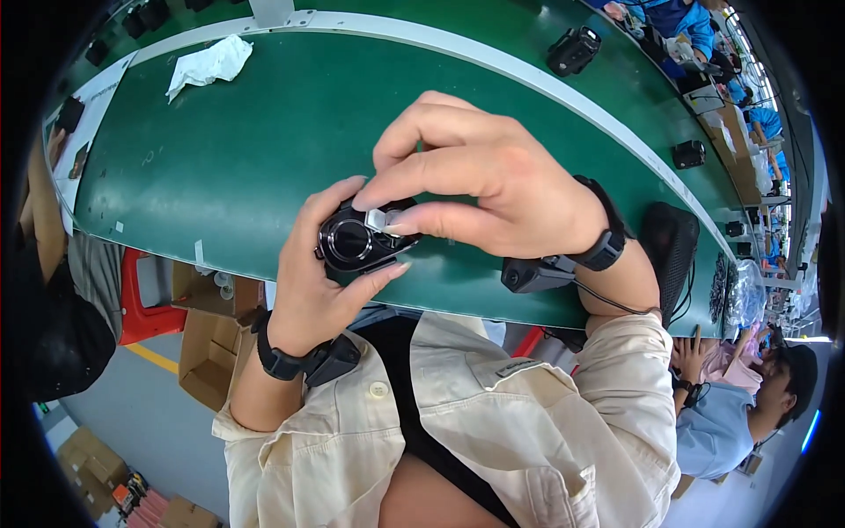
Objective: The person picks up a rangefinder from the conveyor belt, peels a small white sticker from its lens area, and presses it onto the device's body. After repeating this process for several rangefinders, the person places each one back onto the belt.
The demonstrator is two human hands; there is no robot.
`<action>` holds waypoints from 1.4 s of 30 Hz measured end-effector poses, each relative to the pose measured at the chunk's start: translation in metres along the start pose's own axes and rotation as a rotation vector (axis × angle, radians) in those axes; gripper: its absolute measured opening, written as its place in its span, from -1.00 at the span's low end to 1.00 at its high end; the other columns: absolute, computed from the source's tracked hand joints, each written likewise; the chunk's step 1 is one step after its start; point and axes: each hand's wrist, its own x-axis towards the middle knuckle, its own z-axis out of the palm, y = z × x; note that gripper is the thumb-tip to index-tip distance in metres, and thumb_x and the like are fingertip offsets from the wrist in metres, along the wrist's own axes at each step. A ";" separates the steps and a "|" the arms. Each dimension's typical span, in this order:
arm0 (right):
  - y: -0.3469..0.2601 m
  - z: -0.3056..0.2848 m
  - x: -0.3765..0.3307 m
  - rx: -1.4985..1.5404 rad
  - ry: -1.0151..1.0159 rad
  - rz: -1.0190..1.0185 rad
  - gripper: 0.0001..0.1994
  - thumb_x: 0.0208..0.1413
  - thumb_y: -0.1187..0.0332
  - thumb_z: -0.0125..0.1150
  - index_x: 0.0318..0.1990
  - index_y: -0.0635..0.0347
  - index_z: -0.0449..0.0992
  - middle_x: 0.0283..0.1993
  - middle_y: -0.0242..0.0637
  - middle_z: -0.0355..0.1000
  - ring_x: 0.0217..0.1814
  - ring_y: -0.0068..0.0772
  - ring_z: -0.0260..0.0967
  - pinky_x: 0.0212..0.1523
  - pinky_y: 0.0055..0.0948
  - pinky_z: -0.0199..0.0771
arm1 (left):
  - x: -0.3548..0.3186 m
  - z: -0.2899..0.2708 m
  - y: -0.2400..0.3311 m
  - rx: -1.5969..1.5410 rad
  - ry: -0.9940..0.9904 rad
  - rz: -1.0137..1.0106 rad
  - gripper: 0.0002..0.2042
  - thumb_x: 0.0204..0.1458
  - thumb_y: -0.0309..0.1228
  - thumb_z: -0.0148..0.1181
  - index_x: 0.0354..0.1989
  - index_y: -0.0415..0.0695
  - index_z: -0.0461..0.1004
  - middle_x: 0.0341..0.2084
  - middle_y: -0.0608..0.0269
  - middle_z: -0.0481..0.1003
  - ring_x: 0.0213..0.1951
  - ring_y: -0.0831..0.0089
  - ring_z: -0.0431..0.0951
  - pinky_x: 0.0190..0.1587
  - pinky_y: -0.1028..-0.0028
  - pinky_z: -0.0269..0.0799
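A glossy black device [350, 245] with a round, ringed face is held over the green bench by my left hand [302, 277], its fingers and thumb wrapped round the sides. My right hand [480, 176] reaches in from the right, thumb and index finger pinching a small silvery-white piece [376, 219]. That piece sits against the upper right of the device's face; whether it is fixed there I cannot tell. Both wrists carry black straps with small dark camera units.
The green bench [220, 150] spreads beyond my hands, with a crumpled white cloth [209, 66] at far left. Dark devices [574, 50] stand past a pale rail [493, 62]. A black mesh pouch [669, 251] lies right. Cardboard boxes [211, 356] and a red stool [141, 299] are lower left. Co-workers sit nearby.
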 end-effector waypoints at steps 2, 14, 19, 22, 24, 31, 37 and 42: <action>0.002 0.005 0.001 -0.019 0.016 -0.055 -0.80 -0.07 0.46 0.37 -0.23 0.18 0.60 -0.26 -0.29 0.39 -0.24 -0.30 0.33 -0.23 -0.40 0.35 | -0.002 0.000 0.000 0.023 -0.007 0.002 -0.27 -0.24 -0.44 0.49 0.16 -0.24 0.24 -0.07 0.01 0.42 -0.06 0.19 0.50 -0.01 0.37 0.41; -0.019 0.022 -0.006 -0.030 0.173 0.413 -0.88 -0.08 0.53 0.36 -0.45 0.26 0.49 -0.41 -0.27 0.37 -0.44 -0.31 0.34 -0.39 -0.44 0.37 | -0.001 0.011 -0.004 0.243 0.139 0.154 -0.29 -0.29 -0.48 0.50 0.11 -0.22 0.27 -0.12 0.02 0.43 -0.12 0.16 0.48 -0.07 0.33 0.41; -0.022 0.043 -0.009 -0.078 0.308 0.379 -0.88 -0.09 0.56 0.35 -0.48 0.28 0.48 -0.45 -0.26 0.37 -0.49 -0.39 0.31 -0.47 -0.48 0.31 | -0.004 0.021 -0.006 0.371 0.305 0.256 -0.28 -0.35 -0.52 0.52 0.08 -0.20 0.28 -0.13 0.03 0.43 -0.14 0.14 0.47 -0.11 0.31 0.43; -0.020 0.047 -0.009 -0.253 0.384 0.236 -0.87 -0.12 0.57 0.37 -0.51 0.28 0.48 -0.50 -0.26 0.35 -0.50 -0.43 0.29 -0.51 -0.52 0.25 | -0.005 0.022 -0.007 0.407 0.353 0.275 -0.27 -0.37 -0.52 0.53 0.08 -0.18 0.28 -0.14 0.03 0.43 -0.14 0.12 0.47 -0.13 0.30 0.43; -0.021 0.052 -0.008 -0.250 0.400 0.236 -0.87 -0.13 0.57 0.37 -0.51 0.28 0.48 -0.51 -0.26 0.35 -0.50 -0.43 0.28 -0.51 -0.52 0.24 | -0.005 0.023 -0.011 0.424 0.388 0.313 -0.25 -0.37 -0.50 0.53 0.09 -0.18 0.26 -0.14 0.03 0.43 -0.14 0.09 0.47 -0.15 0.27 0.45; -0.017 0.065 -0.006 -0.227 0.505 0.219 -0.86 -0.16 0.59 0.38 -0.54 0.28 0.47 -0.54 -0.26 0.33 -0.53 -0.40 0.26 -0.54 -0.50 0.22 | -0.005 0.024 -0.016 0.472 0.458 0.383 -0.25 -0.36 -0.46 0.54 0.09 -0.18 0.25 -0.19 0.00 0.43 -0.20 0.06 0.50 -0.24 0.25 0.47; -0.010 0.060 -0.005 0.009 0.377 0.356 -0.85 -0.01 0.53 0.31 -0.29 0.30 0.47 -0.27 -0.24 0.39 -0.23 -0.46 0.31 -0.25 -0.53 0.34 | -0.003 0.025 -0.014 0.526 0.484 0.402 -0.25 -0.35 -0.42 0.55 0.09 -0.19 0.25 -0.22 0.00 0.42 -0.22 0.06 0.51 -0.27 0.25 0.48; 0.005 0.044 -0.002 1.180 0.229 0.812 -0.74 0.22 0.35 0.12 -0.03 0.31 0.42 0.05 -0.19 0.36 0.11 -0.45 0.28 0.11 -0.46 0.30 | -0.008 0.025 -0.011 0.516 0.451 0.343 -0.23 -0.33 -0.44 0.55 0.11 -0.19 0.22 -0.17 0.00 0.41 -0.17 0.09 0.48 -0.20 0.26 0.45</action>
